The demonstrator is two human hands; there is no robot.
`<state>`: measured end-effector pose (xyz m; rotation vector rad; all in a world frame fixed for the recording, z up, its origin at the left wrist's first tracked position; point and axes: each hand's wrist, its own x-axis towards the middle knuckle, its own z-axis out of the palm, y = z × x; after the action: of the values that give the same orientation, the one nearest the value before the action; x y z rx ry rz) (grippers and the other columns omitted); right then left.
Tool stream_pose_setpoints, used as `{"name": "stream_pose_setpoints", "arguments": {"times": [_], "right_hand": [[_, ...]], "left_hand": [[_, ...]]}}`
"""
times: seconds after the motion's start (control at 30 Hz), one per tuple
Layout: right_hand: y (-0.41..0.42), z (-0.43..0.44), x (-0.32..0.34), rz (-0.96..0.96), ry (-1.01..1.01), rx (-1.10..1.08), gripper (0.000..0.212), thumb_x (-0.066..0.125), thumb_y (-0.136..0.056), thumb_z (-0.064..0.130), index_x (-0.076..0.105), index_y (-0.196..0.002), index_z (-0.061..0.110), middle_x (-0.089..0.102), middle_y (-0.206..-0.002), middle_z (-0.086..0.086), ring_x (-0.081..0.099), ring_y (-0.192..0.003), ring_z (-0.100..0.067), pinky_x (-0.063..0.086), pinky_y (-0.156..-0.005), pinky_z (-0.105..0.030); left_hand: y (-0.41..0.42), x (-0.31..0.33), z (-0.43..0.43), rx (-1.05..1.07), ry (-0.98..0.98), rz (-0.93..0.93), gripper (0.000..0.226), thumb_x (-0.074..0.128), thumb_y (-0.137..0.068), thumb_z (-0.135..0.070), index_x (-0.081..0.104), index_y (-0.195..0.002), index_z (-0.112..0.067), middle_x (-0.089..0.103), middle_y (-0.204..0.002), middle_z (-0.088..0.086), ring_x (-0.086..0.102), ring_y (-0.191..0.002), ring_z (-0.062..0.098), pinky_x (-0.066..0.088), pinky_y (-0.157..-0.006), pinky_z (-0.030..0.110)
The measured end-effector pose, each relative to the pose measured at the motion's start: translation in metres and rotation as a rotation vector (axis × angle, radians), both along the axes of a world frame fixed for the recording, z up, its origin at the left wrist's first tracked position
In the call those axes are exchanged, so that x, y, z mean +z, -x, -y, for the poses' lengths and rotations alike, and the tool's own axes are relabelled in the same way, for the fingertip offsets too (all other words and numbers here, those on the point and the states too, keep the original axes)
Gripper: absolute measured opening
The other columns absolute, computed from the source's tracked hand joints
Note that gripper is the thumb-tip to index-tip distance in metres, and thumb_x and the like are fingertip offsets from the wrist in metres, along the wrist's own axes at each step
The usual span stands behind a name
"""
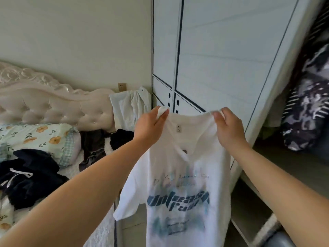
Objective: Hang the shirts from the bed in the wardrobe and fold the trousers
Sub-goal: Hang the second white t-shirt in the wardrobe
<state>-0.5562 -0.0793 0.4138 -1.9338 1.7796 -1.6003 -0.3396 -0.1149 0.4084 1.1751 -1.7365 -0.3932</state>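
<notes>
A: The wardrobe (222,50) door sits straight ahead; the open section is off to the right, so a careless swing could snag cloth on the door edge.
B: The bed (53,107) holds dark clothes (32,177) in heaps; a dropped shirt would land among them.
A: The white T-shirt (187,175) hangs in the air before the wardrobe; no hanger in sight.
B: The left hand (151,127) and right hand (229,129) each pinch a shoulder, fingers (218,115) curled on little cloth; freeing one for a hanger may let it slump.
</notes>
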Motion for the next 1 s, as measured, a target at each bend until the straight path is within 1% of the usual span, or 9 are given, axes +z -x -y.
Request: {"name": "stream_pose_setpoints", "arguments": {"times": [0.07, 0.27, 0.4, 0.57, 0.67, 0.73, 0.87, 0.93, 1.0], "right_hand": [[0.016, -0.026, 0.022, -0.018, 0.041, 0.005, 0.034, 0.042, -0.098, 0.029, 0.034, -0.066, 0.022, 0.039, -0.057, 0.001, 0.037, -0.051, -0.012, 0.027, -0.046, -0.019], [0.067, -0.093, 0.088, -0.072, 0.188, -0.019, 0.031, 0.043, -0.098, 0.027, 0.04, -0.069, 0.017, 0.042, -0.059, -0.005, 0.039, -0.053, -0.009, 0.028, -0.051, -0.025], [0.105, -0.128, 0.146, -0.178, 0.275, -0.125, 0.035, 0.042, -0.099, 0.023, 0.035, -0.065, 0.026, 0.041, -0.06, 0.007, 0.044, -0.055, 0.01, 0.032, -0.051, -0.008], [0.146, -0.16, 0.208, -0.247, 0.35, -0.265, 0.04, 0.044, -0.098, 0.024, 0.026, -0.062, 0.021, 0.034, -0.058, 0.004, 0.035, -0.053, -0.005, 0.025, -0.051, -0.022], [0.168, -0.177, 0.24, -0.302, 0.387, -0.328, 0.04, 0.045, -0.097, 0.023, 0.029, -0.061, 0.023, 0.035, -0.058, 0.006, 0.034, -0.055, -0.006, 0.028, -0.05, -0.015], [0.183, -0.185, 0.26, -0.329, 0.381, -0.348, 0.035, 0.047, -0.096, 0.023, 0.039, -0.062, 0.019, 0.041, -0.06, 0.006, 0.038, -0.057, -0.007, 0.029, -0.051, -0.014], [0.21, -0.194, 0.293, -0.304, 0.344, -0.408, 0.028, 0.05, -0.095, 0.025, 0.049, -0.07, 0.013, 0.046, -0.062, 0.006, 0.042, -0.058, -0.007, 0.03, -0.048, -0.012], [0.222, -0.196, 0.305, -0.27, 0.338, -0.435, 0.026, 0.052, -0.094, 0.027, 0.052, -0.068, 0.021, 0.049, -0.064, 0.011, 0.044, -0.059, -0.001, 0.031, -0.048, -0.008], [0.235, -0.197, 0.315, -0.252, 0.333, -0.472, 0.025, 0.052, -0.094, 0.029, 0.051, -0.07, 0.021, 0.049, -0.064, 0.011, 0.045, -0.058, -0.006, 0.034, -0.051, -0.015]], "left_hand": [[0.025, 0.022, -0.022, -0.035, 0.074, -0.05, 0.035, 0.041, -0.098, -0.042, 0.057, -0.086, -0.013, 0.06, -0.069, 0.015, 0.056, -0.062, 0.025, 0.047, -0.057, 0.04], [0.1, 0.087, -0.075, -0.125, 0.249, -0.057, 0.036, 0.034, -0.09, -0.049, 0.045, -0.077, -0.017, 0.048, -0.057, 0.001, 0.052, -0.059, 0.026, 0.038, -0.053, 0.035], [0.147, 0.137, -0.095, -0.127, 0.495, -0.103, 0.028, 0.042, -0.096, -0.036, 0.051, -0.085, -0.011, 0.044, -0.078, -0.008, 0.044, -0.067, 0.018, 0.023, -0.058, 0.03], [0.214, 0.194, -0.119, -0.183, 0.622, -0.081, 0.03, 0.04, -0.099, -0.036, 0.059, -0.1, -0.013, 0.05, -0.099, -0.004, 0.052, -0.076, 0.022, 0.04, -0.064, 0.031], [0.247, 0.225, -0.128, -0.205, 0.701, -0.006, 0.031, 0.039, -0.1, -0.037, 0.06, -0.109, -0.016, 0.057, -0.105, 0.001, 0.055, -0.082, 0.025, 0.045, -0.069, 0.034], [0.269, 0.245, -0.131, -0.258, 0.686, -0.018, 0.033, 0.037, -0.1, -0.039, 0.06, -0.113, -0.02, 0.061, -0.107, 0.0, 0.055, -0.085, 0.02, 0.044, -0.071, 0.032], [0.311, 0.275, -0.139, -0.661, 0.41, -0.245, 0.039, 0.036, -0.099, -0.046, 0.062, -0.117, -0.024, 0.066, -0.102, -0.003, 0.059, -0.093, 0.016, 0.046, -0.082, 0.031], [0.33, 0.286, -0.14, -0.794, 0.355, -0.289, 0.04, 0.037, -0.099, -0.045, 0.065, -0.11, -0.02, 0.067, -0.099, -0.004, 0.06, -0.094, 0.014, 0.047, -0.083, 0.03], [0.348, 0.298, -0.138, -0.881, 0.339, -0.31, 0.037, 0.038, -0.099, -0.046, 0.066, -0.099, -0.023, 0.068, -0.094, -0.006, 0.061, -0.092, 0.013, 0.048, -0.081, 0.028]]}}
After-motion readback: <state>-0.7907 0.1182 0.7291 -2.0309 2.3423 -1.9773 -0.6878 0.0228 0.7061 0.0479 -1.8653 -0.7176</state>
